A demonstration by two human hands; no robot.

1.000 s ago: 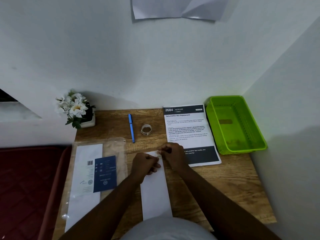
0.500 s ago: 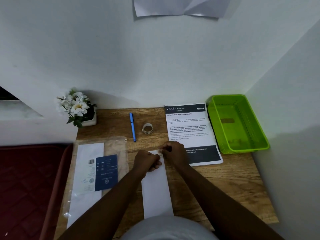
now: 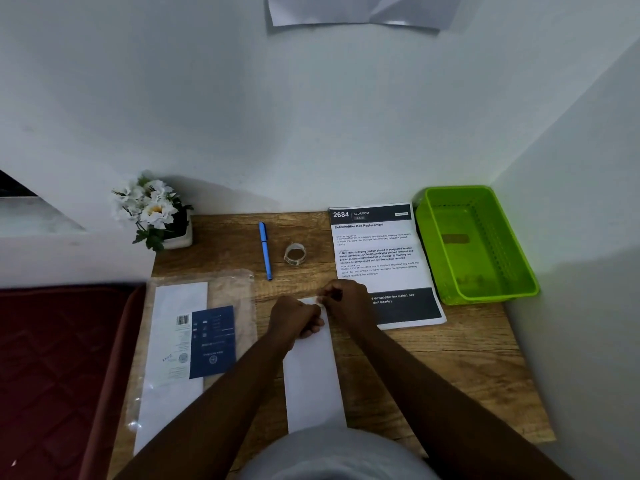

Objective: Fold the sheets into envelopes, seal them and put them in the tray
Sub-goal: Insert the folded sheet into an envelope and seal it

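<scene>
Both hands still bunched at far end of sheet (image 3: pixel 313 379), mid-worktop. Left hand (image 3: pixel 294 318) curled, pressing paper flat; right hand (image 3: pixel 346 299) pinching far edge, barely shifted. Fold still forming, no seal yet. Tray (image 3: pixel 519 271) far right, nothing in it.

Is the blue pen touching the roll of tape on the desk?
Apart. The head view shows a plain strip of bare wood between the blue pen and the roll of tape.
</scene>
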